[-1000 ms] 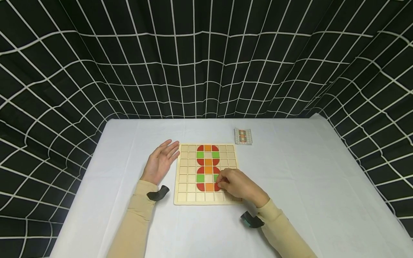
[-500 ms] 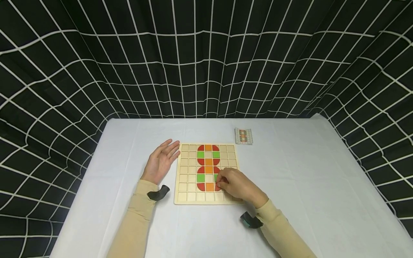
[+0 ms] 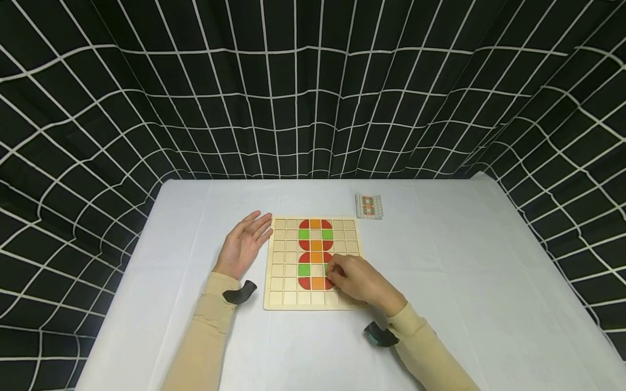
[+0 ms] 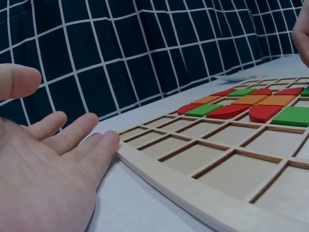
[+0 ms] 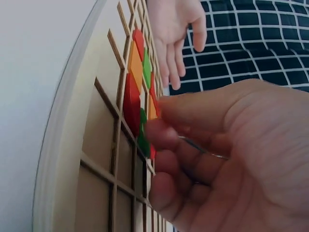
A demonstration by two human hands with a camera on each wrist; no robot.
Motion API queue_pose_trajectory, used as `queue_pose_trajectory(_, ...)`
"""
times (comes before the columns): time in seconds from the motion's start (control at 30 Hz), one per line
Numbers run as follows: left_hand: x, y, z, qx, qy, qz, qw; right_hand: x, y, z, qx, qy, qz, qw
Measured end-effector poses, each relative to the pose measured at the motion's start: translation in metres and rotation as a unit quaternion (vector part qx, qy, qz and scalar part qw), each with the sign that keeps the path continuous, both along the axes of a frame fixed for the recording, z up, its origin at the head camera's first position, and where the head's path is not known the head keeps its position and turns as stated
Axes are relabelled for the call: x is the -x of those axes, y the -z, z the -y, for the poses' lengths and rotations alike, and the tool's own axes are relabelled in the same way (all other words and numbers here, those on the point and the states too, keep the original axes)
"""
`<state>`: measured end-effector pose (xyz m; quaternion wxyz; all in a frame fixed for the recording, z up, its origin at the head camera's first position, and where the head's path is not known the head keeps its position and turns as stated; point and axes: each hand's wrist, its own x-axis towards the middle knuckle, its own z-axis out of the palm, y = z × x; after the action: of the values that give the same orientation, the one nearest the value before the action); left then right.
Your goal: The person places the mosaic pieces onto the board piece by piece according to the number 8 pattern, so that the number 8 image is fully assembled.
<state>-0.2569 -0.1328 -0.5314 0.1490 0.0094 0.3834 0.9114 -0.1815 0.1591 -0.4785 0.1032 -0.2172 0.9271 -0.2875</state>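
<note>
A wooden grid board (image 3: 288, 298) lies flat on the table, with red rounded tiles (image 3: 304, 283), orange square tiles (image 3: 318, 283) and green square tiles (image 3: 304, 270) set in a figure-eight pattern. Over the pattern's lower right, my right hand (image 3: 364, 279) curls its thumb and forefinger together at a green square tile (image 5: 143, 135), pinching at its edge. Those fingertips partly cover the tile and the red one beside it. My left hand (image 3: 242, 247) rests palm up, fingers extended, at the board's left edge; in the left wrist view its fingertips (image 4: 110, 140) meet the wooden rim.
Behind the board's right corner lies a small stack of pattern cards (image 3: 369, 207), the top one printed with a similar figure. A white cloth (image 3: 440, 244) covers the table. Black curtains with white grid lines (image 3: 313, 108) stand at the back and sides.
The right fingertips have shifted very slightly at the same green tile. The left hand, the board and the cards stay where they were.
</note>
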Motion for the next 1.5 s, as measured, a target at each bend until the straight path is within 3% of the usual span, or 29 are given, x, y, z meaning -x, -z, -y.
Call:
queue_pose_trajectory(0.13, 0.0, 0.0, -0.001, -0.001, 0.002, -0.001, 1.0, -0.005, 0.002, 0.004, -0.002, -0.046, -0.035, 0.998)
queue_pose_trajectory(0.3, 0.001, 0.0, -0.001, 0.001, 0.004, -0.004, 1.0, -0.01, 0.005, 0.01, -0.016, -0.092, -0.038, 0.995)
queue_pose_trajectory(0.73, 0.001, 0.002, -0.001, 0.004, 0.007, -0.003, 1.0, -0.015, 0.001, 0.014, -0.024, -0.043, -0.036, 0.998)
queue_pose_trajectory(1.0, 0.001, 0.001, 0.0, 0.003, 0.007, 0.0, 1.0, -0.007, -0.003, 0.008, -0.026, -0.009, -0.015, 1.0)
queue_pose_trajectory(1.17, 0.002, 0.003, 0.001, 0.005, 0.004, 0.004, 1.0, 0.003, -0.009, -0.006, 0.04, 0.012, 0.005, 0.999)
queue_pose_trajectory(1.33, 0.005, 0.006, 0.001, 0.005, 0.005, 0.005, 1.0, 0.018, -0.011, -0.026, 0.128, 0.03, 0.041, 0.99)
queue_pose_trajectory(1.43, 0.009, 0.009, 0.0, -0.008, 0.01, 0.008, 0.9999, 0.029, -0.009, -0.04, 0.191, 0.065, 0.105, 0.974)
queue_pose_trajectory(1.5, 0.013, 0.011, 0.003, -0.017, 0.015, 0.011, 0.9997, 0.038, -0.007, -0.049, 0.244, 0.089, 0.145, 0.955)
